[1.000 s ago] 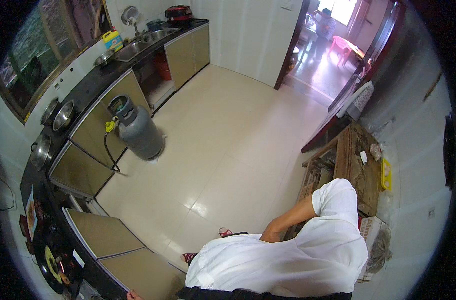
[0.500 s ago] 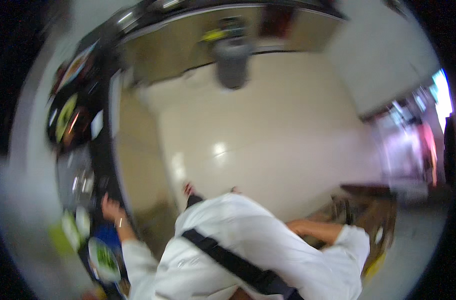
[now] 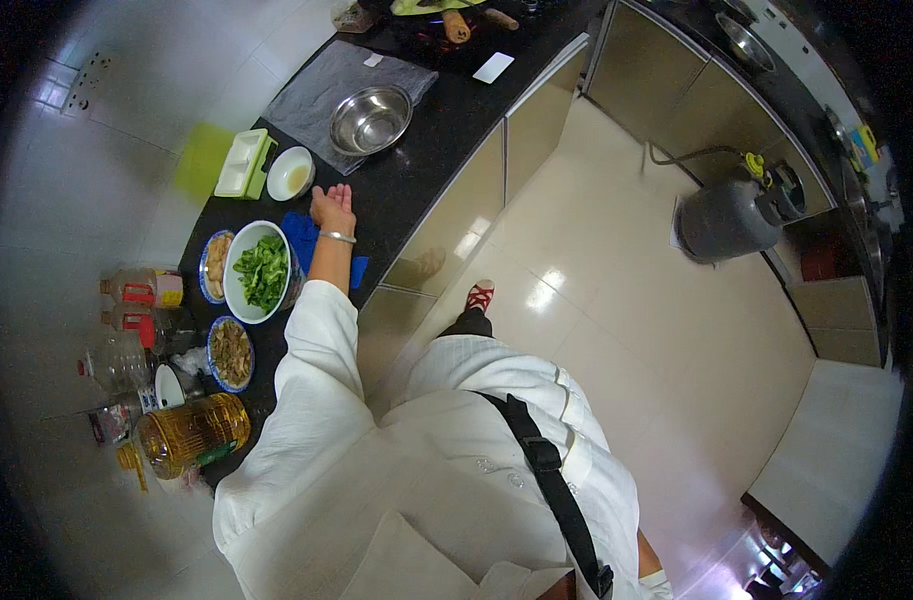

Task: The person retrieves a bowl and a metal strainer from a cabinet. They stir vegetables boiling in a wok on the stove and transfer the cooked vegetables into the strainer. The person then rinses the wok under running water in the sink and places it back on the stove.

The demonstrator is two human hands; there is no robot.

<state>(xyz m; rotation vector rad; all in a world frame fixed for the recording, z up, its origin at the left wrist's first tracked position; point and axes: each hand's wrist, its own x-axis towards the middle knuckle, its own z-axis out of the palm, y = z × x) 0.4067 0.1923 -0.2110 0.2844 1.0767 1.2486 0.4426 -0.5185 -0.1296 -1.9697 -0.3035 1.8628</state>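
Fingers (image 3: 347, 195) of your left hand (image 3: 333, 210) loosely extended, gripping nothing visible; your view has swung round to the bench (image 3: 422, 180), so the small white bowl (image 3: 281, 174) now shows just beside them, bowl of greens (image 3: 235, 303) near; right hand out of view.

Pale tiled wall (image 3: 127, 225), left of the left hand (image 3: 334, 208); black countertop (image 3: 402, 195) beneath it; tan cabinets (image 3: 457, 215) and glossy, light-reflecting cream floor (image 3: 597, 340) to its right.
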